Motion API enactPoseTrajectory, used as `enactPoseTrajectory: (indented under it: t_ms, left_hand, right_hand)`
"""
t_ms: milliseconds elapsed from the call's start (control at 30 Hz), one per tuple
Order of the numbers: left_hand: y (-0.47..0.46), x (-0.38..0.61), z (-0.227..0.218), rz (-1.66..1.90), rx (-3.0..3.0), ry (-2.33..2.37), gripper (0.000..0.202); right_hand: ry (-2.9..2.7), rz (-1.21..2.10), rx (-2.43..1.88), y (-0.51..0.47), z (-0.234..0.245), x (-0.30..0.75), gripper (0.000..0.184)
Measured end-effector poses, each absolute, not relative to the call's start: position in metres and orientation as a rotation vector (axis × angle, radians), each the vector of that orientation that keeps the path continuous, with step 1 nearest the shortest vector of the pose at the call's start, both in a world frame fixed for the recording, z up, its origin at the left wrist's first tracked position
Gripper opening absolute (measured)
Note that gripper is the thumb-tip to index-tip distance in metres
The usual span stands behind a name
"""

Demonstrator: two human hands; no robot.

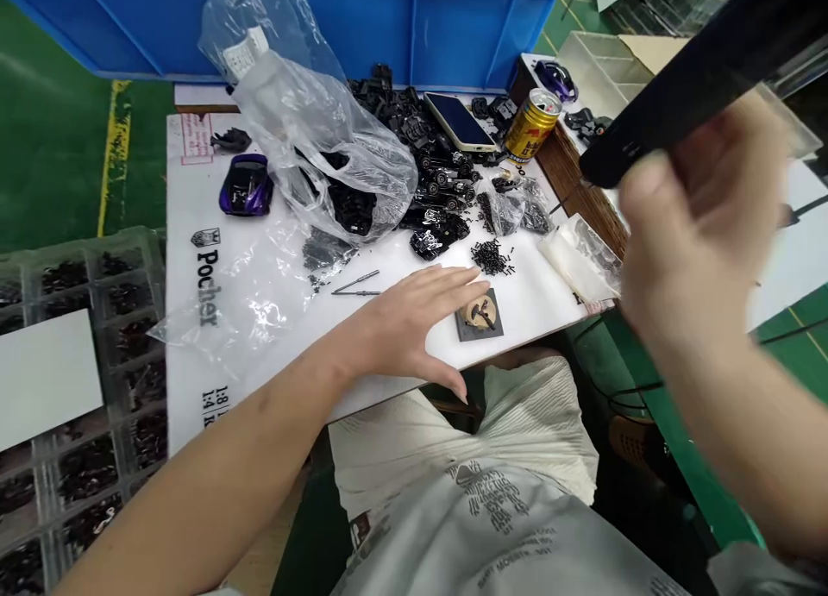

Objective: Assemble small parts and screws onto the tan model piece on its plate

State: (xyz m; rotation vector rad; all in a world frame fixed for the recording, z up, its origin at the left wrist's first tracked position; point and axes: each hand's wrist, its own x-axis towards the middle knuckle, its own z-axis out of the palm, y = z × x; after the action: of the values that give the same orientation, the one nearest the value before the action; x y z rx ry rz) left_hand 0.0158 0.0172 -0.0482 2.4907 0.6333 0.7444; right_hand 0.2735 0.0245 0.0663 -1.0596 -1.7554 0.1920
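Observation:
My left hand [414, 324] lies flat on the white board [272, 354], fingers stretched out and empty. Its fingertips rest beside a small grey square block with a tan disc and black parts [479, 315]. My right hand [702, 229] is raised at the right, blurred, its fingers wrapped round a long black tool [699, 74] that slants up to the right. A small heap of black screws [492, 257] lies just beyond the block. Two thin metal pins [355, 285] lie left of my left hand.
A clear plastic bag [323, 139] with black parts, a purple toy car body [246, 186], a pile of black parts [427, 173], a phone [459, 120] and a yellow can [531, 126] sit further back. A blue crate [414, 18] stands behind. Clear trays of black parts [84, 423] are at the left.

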Motion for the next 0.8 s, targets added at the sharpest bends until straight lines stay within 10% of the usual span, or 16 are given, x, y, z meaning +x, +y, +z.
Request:
enactPoseTrajectory:
  t_ms: [233,600,800]
  left_hand:
    - [0.020,0.018,-0.055,0.974,2.467,0.627,0.115]
    - [0.012,0.028,-0.046,1.253,2.465,0.621,0.029]
    - [0.009,0.026,-0.039,1.414,2.682,0.748,0.024]
  right_hand:
    - [-2.344,0.300,-1.421,-0.032,-0.039,0.274,0.021]
    - [-1.432,1.702,-1.203,-0.025,0.001,0.253,0.041]
    - [-1.382,1.678,-1.057,-0.031,0.001,0.235,0.034]
